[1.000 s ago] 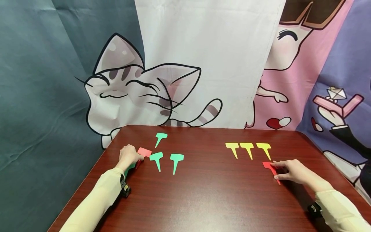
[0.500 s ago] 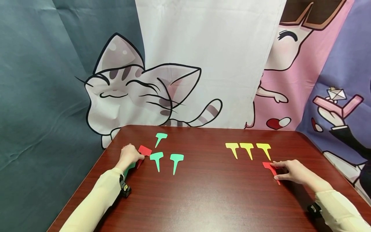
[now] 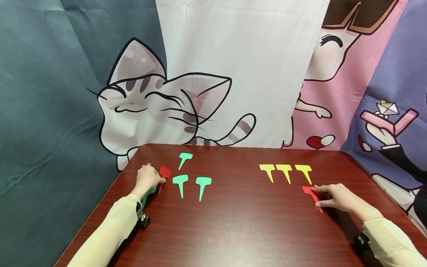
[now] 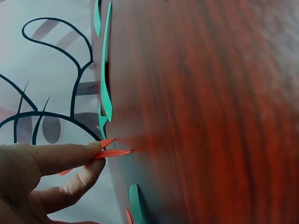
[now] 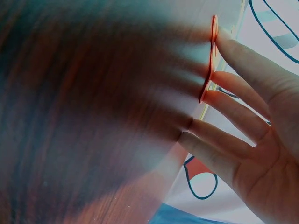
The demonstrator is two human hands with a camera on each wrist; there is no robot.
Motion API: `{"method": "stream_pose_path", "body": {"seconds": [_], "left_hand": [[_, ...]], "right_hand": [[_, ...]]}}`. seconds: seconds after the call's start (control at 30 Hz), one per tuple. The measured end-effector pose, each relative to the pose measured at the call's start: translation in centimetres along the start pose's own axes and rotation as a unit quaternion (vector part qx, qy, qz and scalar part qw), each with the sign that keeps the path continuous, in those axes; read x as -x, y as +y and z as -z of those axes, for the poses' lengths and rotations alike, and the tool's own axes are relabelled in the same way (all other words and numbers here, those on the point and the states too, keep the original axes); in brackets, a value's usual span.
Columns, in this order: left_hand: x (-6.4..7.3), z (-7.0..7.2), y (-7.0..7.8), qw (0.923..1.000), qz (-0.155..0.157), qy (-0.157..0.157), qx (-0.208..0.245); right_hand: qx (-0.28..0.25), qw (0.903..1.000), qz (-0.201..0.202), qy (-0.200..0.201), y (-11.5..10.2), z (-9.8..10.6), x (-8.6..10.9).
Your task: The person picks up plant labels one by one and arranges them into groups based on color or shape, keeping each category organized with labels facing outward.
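Note:
My left hand [image 3: 148,178] is at the table's left side and pinches a red T-shaped plant label [image 3: 165,172] between thumb and fingers, its stem pointing toward me. In the left wrist view the pinched red label [image 4: 113,153] shows edge-on, close over the table. Under the left wrist lies a green label [image 3: 148,196], partly hidden. Two green labels [image 3: 180,181] [image 3: 203,182] lie just right of this hand, with another green label [image 3: 185,157] farther back. My right hand [image 3: 338,198] rests straight fingertips on a red label [image 3: 310,191] lying flat; this label [image 5: 212,60] appears edge-on in the right wrist view.
A row of yellow labels [image 3: 284,170] lies behind the right hand. In the left wrist view a bit of red [image 4: 129,216] shows beside a green label [image 4: 136,203]. The brown table [image 3: 233,230] ends at a cloth backdrop [image 3: 240,66] printed with cartoon figures.
The red label in my left hand has turned and shifted slightly left, its stem now more upright in view. The nearer-left green label has straightened a little. My right hand stays put.

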State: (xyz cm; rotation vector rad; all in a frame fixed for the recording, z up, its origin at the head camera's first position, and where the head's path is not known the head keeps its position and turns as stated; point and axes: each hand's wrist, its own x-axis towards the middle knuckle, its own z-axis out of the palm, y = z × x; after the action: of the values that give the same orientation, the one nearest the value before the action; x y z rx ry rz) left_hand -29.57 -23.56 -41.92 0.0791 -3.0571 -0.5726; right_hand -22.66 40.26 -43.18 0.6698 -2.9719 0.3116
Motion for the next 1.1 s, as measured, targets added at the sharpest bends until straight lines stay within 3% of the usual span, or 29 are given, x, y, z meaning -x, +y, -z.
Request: {"method": "stream_pose_path", "body": {"seconds": [0.13,0.4,1.1], "left_hand": [[0.0,0.2,0.1,0.9998,0.016,-0.008,0.005],[-0.1,0.4,0.4,0.9994,0.01,0.0,0.032],[0.0,-0.6,4.0,0.9986,-0.023,0.011,0.046]], "right_hand": [[0.0,1.0,0.001,-0.001,0.0,0.0,0.0],[0.005,1.0,0.006,0.0,0.1,0.0,0.0],[0.01,0.9999,0.011,0.004,0.1,0.2,0.0]]}}
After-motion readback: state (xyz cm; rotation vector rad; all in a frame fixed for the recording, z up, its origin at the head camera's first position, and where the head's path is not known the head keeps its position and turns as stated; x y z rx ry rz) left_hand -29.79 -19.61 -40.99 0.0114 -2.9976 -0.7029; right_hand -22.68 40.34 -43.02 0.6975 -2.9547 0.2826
